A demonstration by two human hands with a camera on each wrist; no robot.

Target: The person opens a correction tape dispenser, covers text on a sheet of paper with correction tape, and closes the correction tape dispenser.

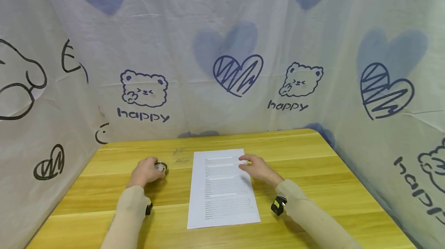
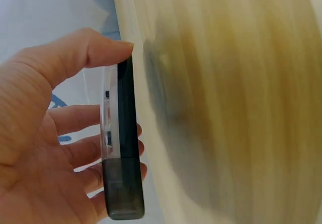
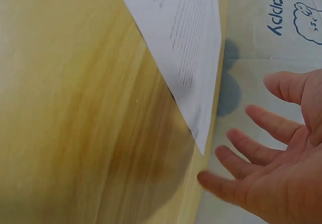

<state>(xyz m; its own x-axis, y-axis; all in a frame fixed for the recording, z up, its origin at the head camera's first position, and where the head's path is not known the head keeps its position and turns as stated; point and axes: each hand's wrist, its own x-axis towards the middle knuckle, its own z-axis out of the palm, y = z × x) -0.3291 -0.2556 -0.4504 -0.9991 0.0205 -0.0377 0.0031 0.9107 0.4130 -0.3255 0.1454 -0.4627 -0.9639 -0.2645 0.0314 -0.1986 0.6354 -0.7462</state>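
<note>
My left hand (image 1: 145,172) grips a small flat, rounded clear-and-black case (image 1: 161,167) at the left of the paper. In the left wrist view the thumb lies on one end of the case (image 2: 126,133) and the fingers curl behind it; its other end is smoky and see-through. The case is held on edge close over the table, casting a shadow there. My right hand (image 1: 259,168) is over the right edge of a printed sheet of paper (image 1: 222,191), holding nothing. Its fingers (image 3: 251,148) are spread and relaxed in the right wrist view.
The sheet lies flat on a yellow wood-grain table (image 1: 295,156). A white cloth (image 1: 194,98) with hearts and bear drawings hangs behind the table and along both sides. Faint marks (image 1: 179,156) show on the tabletop between the case and the paper.
</note>
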